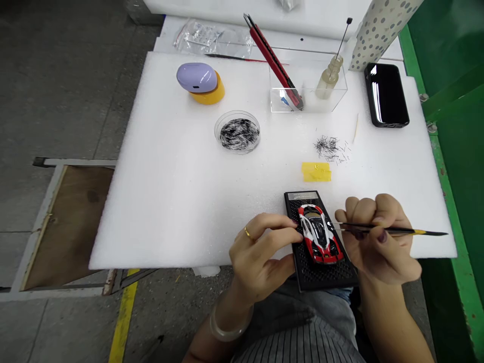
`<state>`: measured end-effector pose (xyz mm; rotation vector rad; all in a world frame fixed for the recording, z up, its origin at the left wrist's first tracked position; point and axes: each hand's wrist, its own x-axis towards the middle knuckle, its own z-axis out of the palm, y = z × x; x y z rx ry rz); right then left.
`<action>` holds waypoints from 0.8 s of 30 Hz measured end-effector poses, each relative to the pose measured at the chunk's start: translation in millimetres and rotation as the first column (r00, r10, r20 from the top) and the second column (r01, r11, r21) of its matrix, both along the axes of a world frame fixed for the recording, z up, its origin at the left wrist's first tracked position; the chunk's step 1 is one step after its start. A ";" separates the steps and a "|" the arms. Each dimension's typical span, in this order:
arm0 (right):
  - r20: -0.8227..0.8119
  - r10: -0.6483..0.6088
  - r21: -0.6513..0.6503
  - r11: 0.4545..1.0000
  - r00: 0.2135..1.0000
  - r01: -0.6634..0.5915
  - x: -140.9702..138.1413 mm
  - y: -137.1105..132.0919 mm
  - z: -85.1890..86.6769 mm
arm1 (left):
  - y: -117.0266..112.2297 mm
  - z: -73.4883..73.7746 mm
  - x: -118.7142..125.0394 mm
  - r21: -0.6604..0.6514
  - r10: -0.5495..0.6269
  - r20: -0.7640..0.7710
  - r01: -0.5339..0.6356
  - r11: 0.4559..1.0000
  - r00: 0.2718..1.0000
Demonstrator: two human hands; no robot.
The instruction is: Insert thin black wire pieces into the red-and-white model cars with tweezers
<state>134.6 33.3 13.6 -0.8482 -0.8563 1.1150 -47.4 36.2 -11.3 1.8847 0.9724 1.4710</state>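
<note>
Steadying a small red-and-white model car (319, 234) on its black base (321, 272) at six o'clock, the left hand (260, 257) pinches its side; the right hand (378, 237), fingers clamped on tweezers (389, 230), touches it. Light, probably fragile; best held by the base.

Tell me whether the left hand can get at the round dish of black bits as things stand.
Probably yes, once freed. The left hand is pressed to the model car on its black base. Only bare white foam lies between it and the dish, which is open on top.
</note>
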 end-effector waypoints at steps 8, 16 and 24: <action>0.322 -0.200 -0.038 0.974 0.926 0.223 35.7 -28.5 18.6 | -3.4 18.0 23.3 0.109 0.067 -0.200 -0.046 0.993 0.978; 0.647 0.092 -0.300 0.943 0.757 0.142 52.0 -60.2 38.8 | -8.9 17.6 69.2 0.246 0.222 -0.242 -0.161 0.956 0.945; 0.721 0.185 -0.309 0.948 0.668 0.070 61.9 -46.6 36.8 | -10.8 15.3 80.2 0.288 0.251 -0.284 -0.168 0.943 0.925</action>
